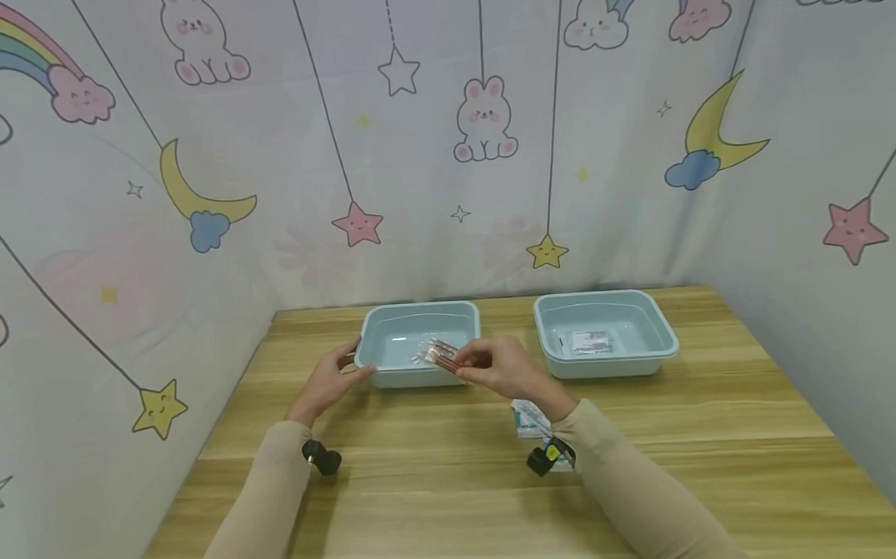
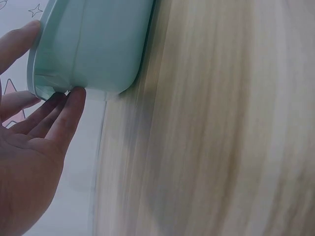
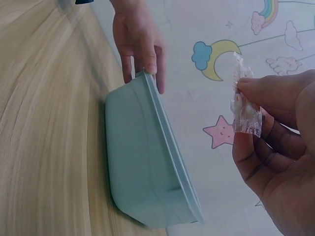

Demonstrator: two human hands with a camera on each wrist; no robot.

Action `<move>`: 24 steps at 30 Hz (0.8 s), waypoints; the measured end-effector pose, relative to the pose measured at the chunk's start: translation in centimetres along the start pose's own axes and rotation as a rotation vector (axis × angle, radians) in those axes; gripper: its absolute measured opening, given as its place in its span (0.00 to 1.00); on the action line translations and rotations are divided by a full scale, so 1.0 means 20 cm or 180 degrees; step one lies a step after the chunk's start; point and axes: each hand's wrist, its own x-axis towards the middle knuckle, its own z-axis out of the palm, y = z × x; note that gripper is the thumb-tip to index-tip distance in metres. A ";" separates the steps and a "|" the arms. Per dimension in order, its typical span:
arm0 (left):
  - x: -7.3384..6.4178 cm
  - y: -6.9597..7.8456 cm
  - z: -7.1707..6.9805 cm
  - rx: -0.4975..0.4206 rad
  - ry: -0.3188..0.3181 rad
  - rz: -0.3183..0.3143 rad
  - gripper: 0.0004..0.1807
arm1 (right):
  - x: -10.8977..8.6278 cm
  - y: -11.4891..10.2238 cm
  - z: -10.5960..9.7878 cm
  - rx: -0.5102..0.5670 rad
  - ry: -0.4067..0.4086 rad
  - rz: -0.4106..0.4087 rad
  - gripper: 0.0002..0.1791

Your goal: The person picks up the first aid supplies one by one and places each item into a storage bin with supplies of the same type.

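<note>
My right hand [image 1: 500, 367] pinches a small clear plastic packet [image 1: 442, 356] between thumb and fingers, above the right part of the left light-blue basin [image 1: 415, 379]. Brownish strips show in the packet from the head view; the right wrist view shows crinkled clear film [image 3: 246, 110] with pale contents that I cannot identify. At the basin's left end, my left hand [image 1: 332, 380] holds the rim, thumb on its near side and fingers below the lip by the handle [image 2: 51, 83]. Whether other clear packets lie in this basin, under the held one, is hard to tell.
A second light-blue basin [image 1: 609, 366] stands to the right, with a flat printed packet [image 1: 591, 342] on its floor. White-and-blue packets [image 1: 531, 419] lie on the wooden table [image 1: 427, 497], partly hidden beneath my right wrist. A patterned curtain [image 1: 432, 263] hangs behind.
</note>
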 end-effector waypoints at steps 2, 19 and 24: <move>0.00 0.00 0.00 0.0002 -0.0010 -0.0013 0.46 | 0.00 0.00 0.00 0.0026 0.0009 -0.0013 0.05; -0.02 0.08 0.00 -0.0062 -0.0078 -0.0069 0.43 | 0.02 -0.05 -0.03 0.0087 0.0403 -0.0172 0.07; -0.01 0.04 0.01 -0.0043 -0.0047 -0.0086 0.44 | 0.01 -0.06 -0.03 0.0112 0.0497 -0.0122 0.08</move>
